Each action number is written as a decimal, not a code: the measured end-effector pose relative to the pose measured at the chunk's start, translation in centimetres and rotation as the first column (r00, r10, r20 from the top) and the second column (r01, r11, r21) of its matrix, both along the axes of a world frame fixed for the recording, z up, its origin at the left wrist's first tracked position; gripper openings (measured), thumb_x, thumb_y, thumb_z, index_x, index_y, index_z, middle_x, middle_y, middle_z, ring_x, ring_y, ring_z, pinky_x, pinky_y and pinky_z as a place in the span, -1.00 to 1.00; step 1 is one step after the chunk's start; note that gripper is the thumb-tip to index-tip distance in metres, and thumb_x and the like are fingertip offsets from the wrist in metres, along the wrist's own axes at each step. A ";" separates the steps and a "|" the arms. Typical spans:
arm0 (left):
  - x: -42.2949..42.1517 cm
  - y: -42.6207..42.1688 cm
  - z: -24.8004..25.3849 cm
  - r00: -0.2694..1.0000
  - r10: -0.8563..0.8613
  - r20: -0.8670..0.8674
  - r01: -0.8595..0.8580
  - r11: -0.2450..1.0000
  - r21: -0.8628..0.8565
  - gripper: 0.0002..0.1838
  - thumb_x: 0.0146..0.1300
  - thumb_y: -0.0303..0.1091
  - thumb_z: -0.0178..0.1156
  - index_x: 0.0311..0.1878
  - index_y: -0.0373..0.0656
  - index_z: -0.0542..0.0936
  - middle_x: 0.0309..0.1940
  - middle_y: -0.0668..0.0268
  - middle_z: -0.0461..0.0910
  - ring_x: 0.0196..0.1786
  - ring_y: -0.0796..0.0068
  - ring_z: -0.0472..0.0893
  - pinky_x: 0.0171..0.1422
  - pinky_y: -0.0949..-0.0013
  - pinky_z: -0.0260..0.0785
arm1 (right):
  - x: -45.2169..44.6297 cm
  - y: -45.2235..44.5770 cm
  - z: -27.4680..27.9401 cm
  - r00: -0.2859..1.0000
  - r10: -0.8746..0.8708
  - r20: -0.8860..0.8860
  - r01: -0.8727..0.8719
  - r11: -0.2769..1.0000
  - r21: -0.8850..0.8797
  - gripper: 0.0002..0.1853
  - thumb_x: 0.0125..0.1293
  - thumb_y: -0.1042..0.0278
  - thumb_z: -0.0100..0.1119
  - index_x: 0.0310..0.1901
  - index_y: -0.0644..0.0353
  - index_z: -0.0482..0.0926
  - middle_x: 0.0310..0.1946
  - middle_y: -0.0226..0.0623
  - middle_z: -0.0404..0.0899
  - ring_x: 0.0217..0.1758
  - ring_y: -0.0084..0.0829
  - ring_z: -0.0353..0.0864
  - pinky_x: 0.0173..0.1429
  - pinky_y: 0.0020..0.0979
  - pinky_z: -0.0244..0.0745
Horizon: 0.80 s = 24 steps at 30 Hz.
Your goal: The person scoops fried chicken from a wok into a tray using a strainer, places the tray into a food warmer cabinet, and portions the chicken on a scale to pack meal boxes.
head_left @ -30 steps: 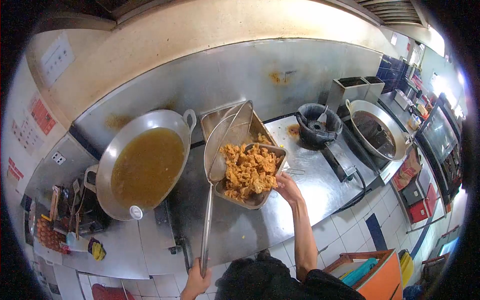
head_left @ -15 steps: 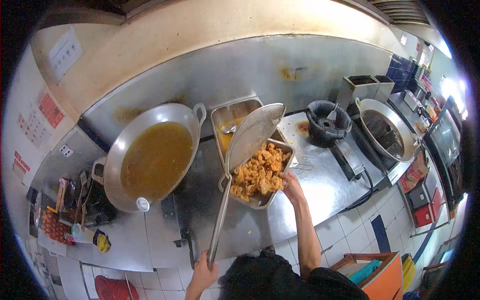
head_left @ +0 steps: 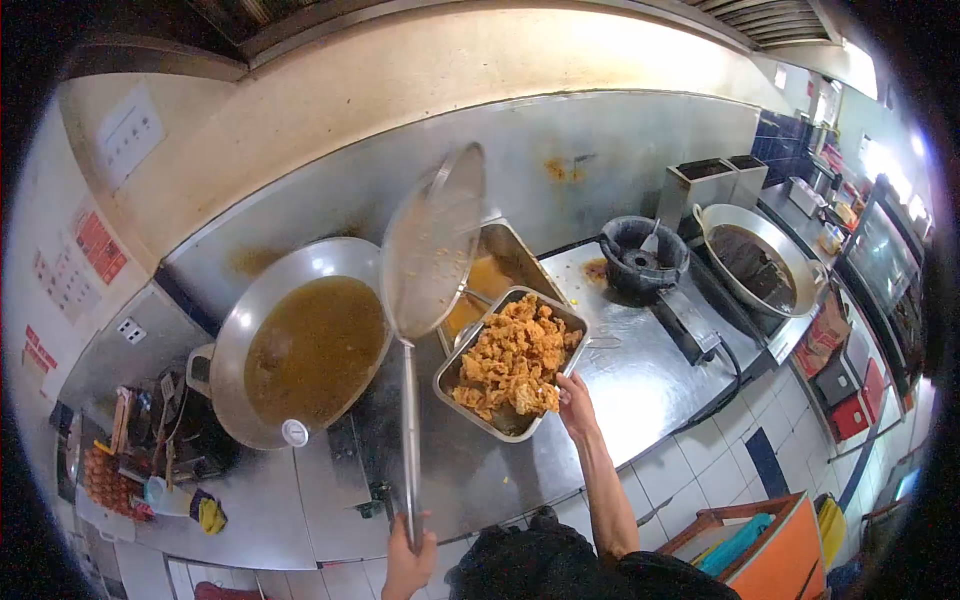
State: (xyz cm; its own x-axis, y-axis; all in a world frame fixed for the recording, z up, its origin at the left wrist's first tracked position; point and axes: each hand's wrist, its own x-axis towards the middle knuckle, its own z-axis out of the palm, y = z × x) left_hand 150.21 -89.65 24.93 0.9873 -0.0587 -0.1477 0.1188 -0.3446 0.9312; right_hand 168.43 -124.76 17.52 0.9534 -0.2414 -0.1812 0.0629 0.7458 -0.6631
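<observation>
My left hand (head_left: 410, 555) is wrapped round the long handle of a large mesh skimmer (head_left: 437, 245). The skimmer's round mesh is raised on its side, between the oil-filled wok (head_left: 225, 330) and a metal tray, with crumbs clinging to it. My right hand (head_left: 576, 405) grips the near right edge of a square metal tray (head_left: 520, 433) heaped with fried, golden-brown pieces (head_left: 515, 360). Behind that tray is a deeper steel pan (head_left: 520, 250) with yellowish liquid in it, partly hidden by the skimmer and the tray.
A black burner (head_left: 645, 260) and a second wok with dark contents (head_left: 755, 265) stand to the right. A round white-faced gauge (head_left: 295, 432) sits at the left wok's near rim. Eggs (head_left: 112, 485) and utensils are at far left; an orange cabinet (head_left: 775, 555) is at lower right.
The skimmer has swung left and upright, off the fried pieces and away from the tray. The tray has shifted slightly, and more of the fried pieces now show.
</observation>
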 end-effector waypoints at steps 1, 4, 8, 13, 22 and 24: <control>0.1 -0.3 2.4 0.998 0.034 -0.044 -0.039 0.992 -0.121 -0.63 0.22 -0.48 0.12 0.10 -0.23 0.37 -0.52 0.43 0.41 -0.61 0.64 0.40 -0.56 0.46 0.28 | 0.0 -0.6 -2.0 1.000 -0.006 -0.022 0.005 0.999 -0.045 -0.73 0.36 0.34 0.15 0.05 0.12 0.42 -0.40 -0.61 0.48 -0.50 -0.80 0.42 -0.47 -0.71 0.34; 0.3 1.0 3.9 0.999 0.045 -0.010 -0.046 0.970 -0.237 -0.62 0.25 -0.52 0.07 0.13 -0.25 0.30 -0.56 0.45 0.35 -0.71 0.73 0.32 -0.67 0.54 0.25 | -4.3 0.0 3.5 0.986 -0.115 -0.119 0.105 0.990 -0.090 -0.69 0.37 0.36 0.11 0.11 0.16 0.39 -0.25 -0.49 0.56 -0.40 -0.70 0.53 -0.41 -0.66 0.44; 1.4 0.7 7.7 0.989 0.128 -0.078 -0.149 0.908 -0.392 -0.63 0.31 -0.50 0.05 0.17 -0.24 0.30 -0.57 0.46 0.36 -0.71 0.70 0.31 -0.69 0.52 0.19 | -8.1 -1.2 3.7 0.984 -0.150 -0.097 0.140 0.985 -0.104 -0.61 0.36 0.40 0.11 0.19 0.18 0.35 -0.14 -0.40 0.57 -0.03 -0.59 0.54 0.04 -0.44 0.46; 4.1 1.4 7.1 0.980 0.144 -0.137 -0.198 0.636 -0.746 -0.61 0.33 -0.50 0.03 0.20 -0.22 0.26 -0.62 0.47 0.23 -0.75 0.73 0.21 -0.77 0.53 0.08 | -16.3 -3.9 0.0 0.953 -0.289 -0.094 0.282 0.956 -0.083 -0.54 0.35 0.45 0.09 0.26 0.22 0.28 -0.16 -0.46 0.54 -0.47 -0.70 0.40 -0.37 -0.59 0.43; 8.9 0.8 5.6 0.966 0.051 -0.254 -0.256 0.032 -0.966 -0.65 0.41 -0.37 -0.07 0.21 -0.27 0.35 -0.53 0.39 0.31 -0.64 0.64 0.34 -0.72 0.55 0.27 | -22.0 -8.0 0.6 0.837 -0.516 -0.180 0.508 0.856 -0.096 -0.70 0.33 0.40 0.10 0.08 0.15 0.39 -0.18 -0.46 0.54 -0.16 -0.58 0.56 -0.05 -0.49 0.51; 10.4 0.7 4.8 0.979 -0.010 -0.202 -0.203 -0.015 -0.979 -0.60 0.44 -0.27 -0.09 0.26 -0.24 0.32 -0.47 0.40 0.34 -0.60 0.63 0.36 -0.64 0.54 0.32 | -22.9 -12.3 -3.2 0.902 -0.413 -0.126 0.405 0.910 -0.084 -0.71 0.34 0.41 0.09 0.08 0.12 0.40 -0.29 -0.54 0.49 -0.27 -0.65 0.51 -0.16 -0.52 0.47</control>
